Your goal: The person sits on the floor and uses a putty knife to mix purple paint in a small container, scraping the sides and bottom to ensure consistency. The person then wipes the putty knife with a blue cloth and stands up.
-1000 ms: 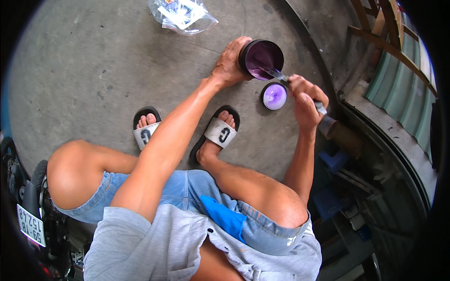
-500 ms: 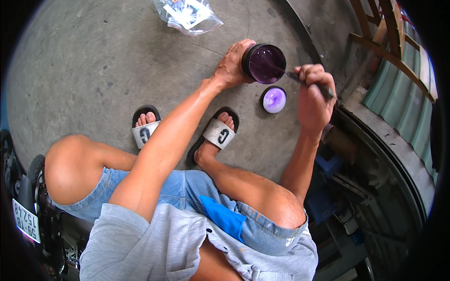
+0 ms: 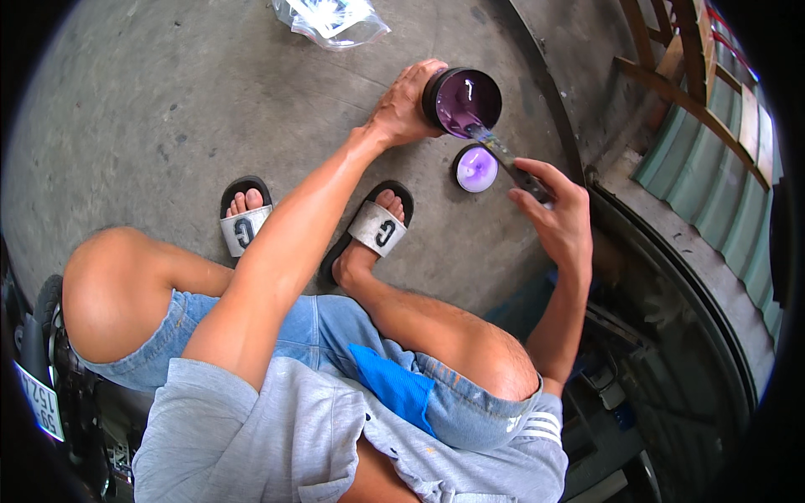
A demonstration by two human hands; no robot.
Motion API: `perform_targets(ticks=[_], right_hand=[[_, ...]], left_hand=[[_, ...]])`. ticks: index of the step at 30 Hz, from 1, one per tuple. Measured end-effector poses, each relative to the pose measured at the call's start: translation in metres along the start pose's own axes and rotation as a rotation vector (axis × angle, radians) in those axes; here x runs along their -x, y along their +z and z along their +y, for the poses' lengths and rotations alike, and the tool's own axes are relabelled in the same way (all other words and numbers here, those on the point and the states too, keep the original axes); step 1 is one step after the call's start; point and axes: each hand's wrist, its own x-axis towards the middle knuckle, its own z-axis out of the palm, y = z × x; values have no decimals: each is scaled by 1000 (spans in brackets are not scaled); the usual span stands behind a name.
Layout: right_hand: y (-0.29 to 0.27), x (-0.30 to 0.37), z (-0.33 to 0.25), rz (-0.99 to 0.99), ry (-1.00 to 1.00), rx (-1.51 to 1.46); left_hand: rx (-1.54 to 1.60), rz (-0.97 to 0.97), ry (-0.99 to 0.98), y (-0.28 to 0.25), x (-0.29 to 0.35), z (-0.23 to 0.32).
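My left hand (image 3: 404, 105) is wrapped around the side of a round black tub (image 3: 429, 99), tilted so that its mouth faces me. Glossy purple paste (image 3: 471, 90) coats the inside. My right hand (image 3: 560, 220) pinches the dark handle of a flat, narrow spatula (image 3: 506, 156) between thumb and fingers. The spatula's smeared tip reaches the tub's near rim, at the edge of the paste. Just below the tub, a round black-edged lid (image 3: 475, 170) lies on the floor with lighter purple inside. The far side of my left hand's grip is hidden behind the tub.
A clear plastic bag (image 3: 335, 21) lies on the concrete floor (image 3: 210, 101) at the far side. My sandalled feet are close below my left arm. On the right are a curved metal floor rail, wooden framing (image 3: 683, 101) and corrugated sheet; a motorbike (image 3: 50, 369) stands at left.
My right hand has shifted nearer to me and gone from a fist-like grip to a pinch. The spatula tip has moved from inside the tub to its near rim. The view has shifted slightly.
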Motion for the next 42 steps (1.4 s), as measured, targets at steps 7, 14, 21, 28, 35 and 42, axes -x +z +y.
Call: perform_targets(ticks=[7, 14, 21, 28, 35, 42], right_hand=[[40, -14, -9, -14, -288, 749], [-7, 30, -23, -116, -338, 834], [-41, 65, -49, -139, -282, 853], [-68, 70, -43, -58, -199, 524], [-41, 26, 4, -157, 255, -369], [26, 58, 55, -130, 422, -826]], left_hand=[[12, 7, 18, 2, -3, -3], [19, -19, -116, -1, 1, 1], [33, 0, -72, 2, 1, -2], [54, 5, -65, 1, -2, -7], [7, -48, -41, -5, -2, -1], [17, -43, -68, 1, 0, -6]])
